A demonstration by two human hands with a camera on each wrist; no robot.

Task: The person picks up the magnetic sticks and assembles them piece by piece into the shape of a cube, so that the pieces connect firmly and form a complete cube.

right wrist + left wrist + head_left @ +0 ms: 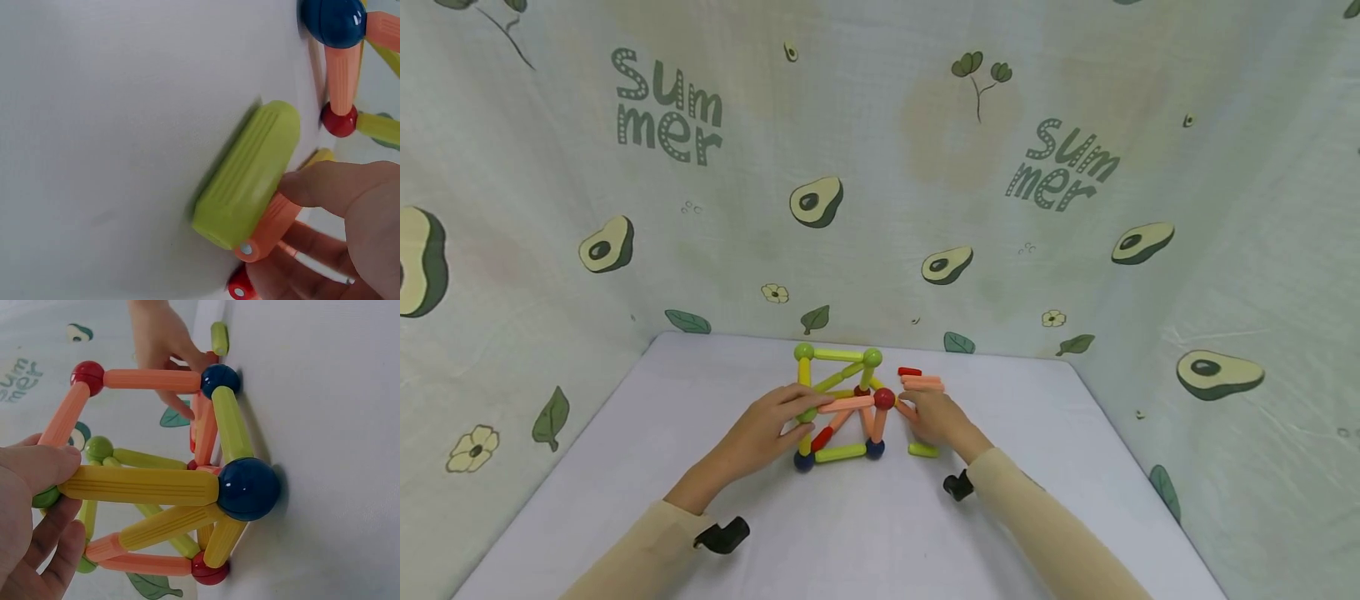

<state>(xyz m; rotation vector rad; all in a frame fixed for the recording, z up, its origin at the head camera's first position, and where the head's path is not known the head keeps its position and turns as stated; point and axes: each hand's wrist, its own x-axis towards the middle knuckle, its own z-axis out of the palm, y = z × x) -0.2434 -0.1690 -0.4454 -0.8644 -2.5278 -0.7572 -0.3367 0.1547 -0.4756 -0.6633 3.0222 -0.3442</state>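
A box-like frame of magnetic sticks and balls stands on the table, with blue balls (803,461) at its base, a red ball (884,399) and green balls (872,357) higher up. My left hand (772,429) grips its left near corner, thumb and fingers around a green ball (47,497) and the end of an orange stick (846,404). To the right of the frame, my right hand (937,419) pinches a loose orange stick (275,222) between thumb and fingers, low over the table. A short green stick (250,175) lies right beside that hand.
Behind my right hand lie loose orange sticks (922,382) and a short red stick (909,372). The white table (850,533) ends at a printed cloth backdrop (880,275), which also rises on both sides.
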